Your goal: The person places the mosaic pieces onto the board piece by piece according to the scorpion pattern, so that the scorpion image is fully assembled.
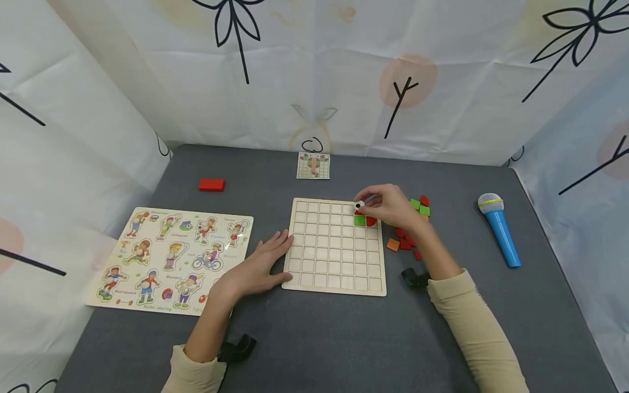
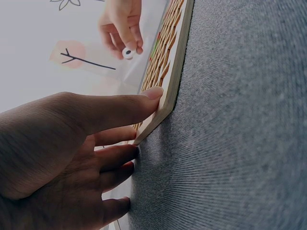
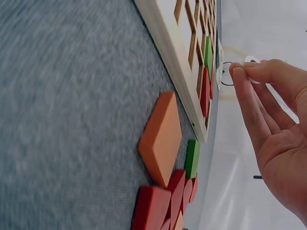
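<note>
My right hand (image 1: 389, 205) pinches a small white round piece with a black dot (image 1: 359, 206) between thumb and fingertips. It is held over the top right part of a wooden grid board (image 1: 328, 246); in the right wrist view the white piece (image 3: 252, 61) is partly hidden by the fingers. A green square tile (image 1: 360, 220) and a red rounded tile (image 1: 371, 221) sit in the board's cells just below. At the board's left edge rests my left hand (image 1: 262, 263), its fingers extended; the thumb (image 2: 122, 108) lies on the rim in the left wrist view.
Right of the board lie loose red tiles (image 1: 404, 240), an orange tile (image 1: 392, 244) and green tiles (image 1: 424, 210). A blue toy microphone (image 1: 502, 234) is farther right. A picture puzzle board (image 1: 169, 259) lies left, a red block (image 1: 212, 185) behind it, and a pattern card (image 1: 313, 166) at the back.
</note>
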### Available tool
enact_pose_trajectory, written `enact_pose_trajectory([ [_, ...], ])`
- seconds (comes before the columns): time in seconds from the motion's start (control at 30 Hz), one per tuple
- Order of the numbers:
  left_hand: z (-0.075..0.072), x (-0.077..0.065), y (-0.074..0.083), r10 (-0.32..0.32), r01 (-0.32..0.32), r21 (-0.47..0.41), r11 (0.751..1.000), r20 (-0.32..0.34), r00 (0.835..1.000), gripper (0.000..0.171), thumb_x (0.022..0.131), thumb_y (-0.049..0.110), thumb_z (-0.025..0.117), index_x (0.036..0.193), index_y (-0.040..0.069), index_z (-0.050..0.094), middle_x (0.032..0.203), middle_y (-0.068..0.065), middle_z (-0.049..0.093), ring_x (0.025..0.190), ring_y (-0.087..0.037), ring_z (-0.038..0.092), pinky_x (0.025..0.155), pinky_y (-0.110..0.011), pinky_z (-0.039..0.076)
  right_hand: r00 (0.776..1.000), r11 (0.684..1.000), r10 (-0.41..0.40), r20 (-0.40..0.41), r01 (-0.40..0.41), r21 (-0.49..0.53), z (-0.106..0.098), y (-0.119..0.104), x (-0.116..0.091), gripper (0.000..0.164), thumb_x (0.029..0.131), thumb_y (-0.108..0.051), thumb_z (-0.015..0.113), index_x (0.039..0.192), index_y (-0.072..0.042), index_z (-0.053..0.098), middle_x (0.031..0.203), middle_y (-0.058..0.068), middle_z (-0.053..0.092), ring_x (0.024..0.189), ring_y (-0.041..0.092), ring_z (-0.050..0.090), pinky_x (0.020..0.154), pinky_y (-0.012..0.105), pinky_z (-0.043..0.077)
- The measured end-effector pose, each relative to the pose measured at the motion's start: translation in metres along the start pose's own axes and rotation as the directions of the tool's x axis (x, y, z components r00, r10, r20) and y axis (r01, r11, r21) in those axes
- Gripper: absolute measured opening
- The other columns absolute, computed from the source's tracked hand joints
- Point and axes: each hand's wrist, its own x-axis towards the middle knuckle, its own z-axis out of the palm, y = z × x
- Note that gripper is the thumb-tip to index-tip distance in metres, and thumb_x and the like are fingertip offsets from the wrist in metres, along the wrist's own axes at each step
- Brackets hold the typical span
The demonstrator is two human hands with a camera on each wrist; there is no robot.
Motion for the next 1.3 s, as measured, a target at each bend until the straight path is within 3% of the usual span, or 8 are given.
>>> enact_pose_trajectory([
  [0.17, -0.005, -0.002, 0.008, -0.010, 0.010, 0.010, 1.000, 0.023, 1.000, 0.087, 0.101, 0.022, 0.077, 0.170, 0.000, 0.029, 0.181, -0.022, 0.019, 0.170, -0.045, 0.015, 0.134, -0.073, 0.012, 1.000, 1.000, 0.003, 0.019, -0.003, -0.018, 0.006, 0.000, 0.005, 0.029, 0.096, -0.006, 0.081, 0.125, -0.005, 0.080, 0.123, 0.020, 0.079, 0.102, 0.032, 0.080, 0.089, 0.044, 0.067],
  [0.4, 0.000, -0.002, -0.001, 0.040, -0.040, -0.020, 0.999, -0.010, 0.999, 0.089, 0.100, 0.029, 0.078, 0.170, 0.002, 0.031, 0.181, -0.023, 0.020, 0.170, -0.046, 0.015, 0.130, -0.078, 0.013, 0.997, 0.988, -0.051, 0.066, 0.060, -0.141, 0.014, -0.001, 0.017, 0.031, 0.097, -0.006, 0.079, 0.127, -0.001, 0.078, 0.109, 0.018, 0.081, 0.092, 0.028, 0.078, 0.083, 0.041, 0.065],
  [0.57, -0.003, -0.002, 0.005, 0.005, -0.005, -0.003, 1.000, 0.009, 1.000, 0.087, 0.101, 0.023, 0.077, 0.170, -0.001, 0.030, 0.181, -0.024, 0.019, 0.170, -0.046, 0.015, 0.132, -0.076, 0.013, 0.990, 0.973, -0.079, 0.120, 0.103, -0.206, 0.016, -0.005, 0.023, 0.030, 0.097, -0.005, 0.078, 0.127, 0.000, 0.078, 0.106, 0.017, 0.081, 0.092, 0.027, 0.075, 0.084, 0.043, 0.063],
  [0.83, -0.006, -0.001, 0.013, -0.034, 0.033, 0.040, 0.999, 0.028, 0.999, 0.087, 0.101, 0.021, 0.077, 0.170, -0.002, 0.028, 0.181, -0.022, 0.019, 0.170, -0.045, 0.015, 0.134, -0.073, 0.014, 0.978, 0.963, -0.112, 0.177, 0.151, -0.223, 0.015, -0.005, 0.027, 0.027, 0.098, -0.001, 0.075, 0.125, 0.001, 0.080, 0.113, 0.019, 0.072, 0.094, 0.027, 0.070, 0.084, 0.042, 0.061],
  [1.3, -0.004, -0.001, 0.008, -0.013, 0.013, 0.015, 1.000, 0.019, 1.000, 0.088, 0.100, 0.023, 0.078, 0.170, 0.000, 0.029, 0.181, -0.022, 0.020, 0.170, -0.046, 0.015, 0.133, -0.074, 0.013, 0.981, 0.967, -0.098, 0.166, 0.134, -0.217, 0.016, -0.005, 0.026, 0.028, 0.099, -0.005, 0.076, 0.126, 0.002, 0.078, 0.119, 0.021, 0.074, 0.105, 0.033, 0.075, 0.093, 0.046, 0.065],
])
